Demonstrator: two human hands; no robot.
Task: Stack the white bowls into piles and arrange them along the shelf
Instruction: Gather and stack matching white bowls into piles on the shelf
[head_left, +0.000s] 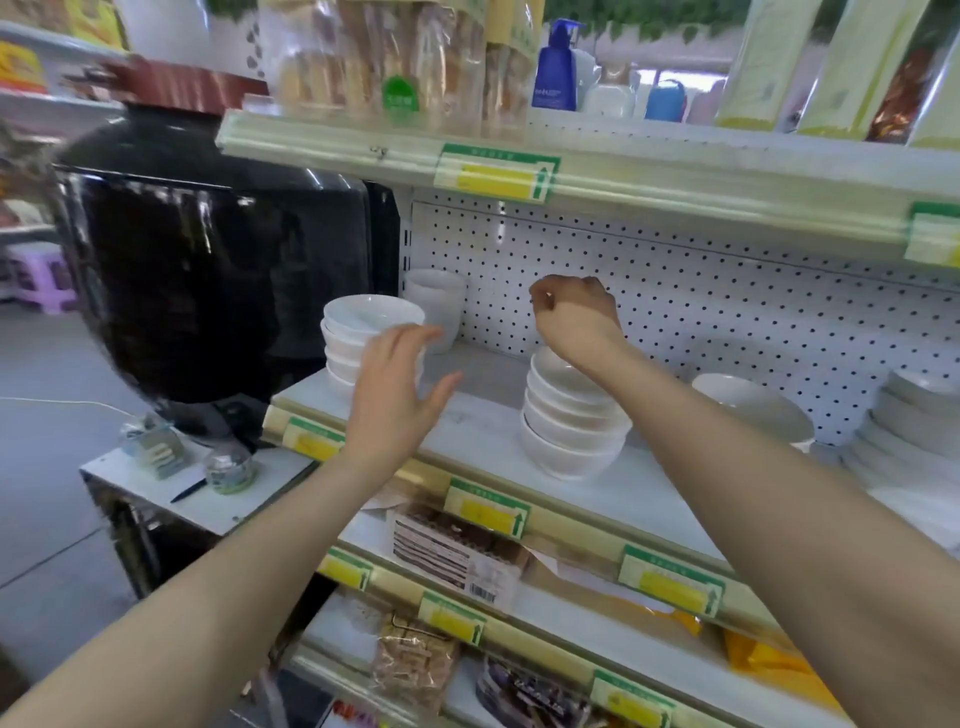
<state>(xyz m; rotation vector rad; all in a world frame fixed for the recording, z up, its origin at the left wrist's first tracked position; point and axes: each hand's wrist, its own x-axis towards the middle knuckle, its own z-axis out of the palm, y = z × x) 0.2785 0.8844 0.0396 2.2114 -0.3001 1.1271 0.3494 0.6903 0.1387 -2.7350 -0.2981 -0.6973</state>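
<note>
Two piles of white bowls stand on the white shelf (483, 441). The left pile (358, 332) sits at the shelf's left end. My left hand (397, 387) is just in front of it with fingers spread and straight, holding nothing. The middle pile (571, 426) stands near the front edge. Above it my right hand (574, 312) hangs with fingers loosely curled and empty, its wrist over the top bowl. A single wide bowl (753, 405) lies further right. A taller white stack (436, 306) stands at the back against the pegboard.
White plates (914, 421) are piled at the far right. A large black glossy jar (208, 270) stands left of the shelf on a low stand. An upper shelf (571, 171) overhangs the bowls. Packaged goods fill the lower shelves.
</note>
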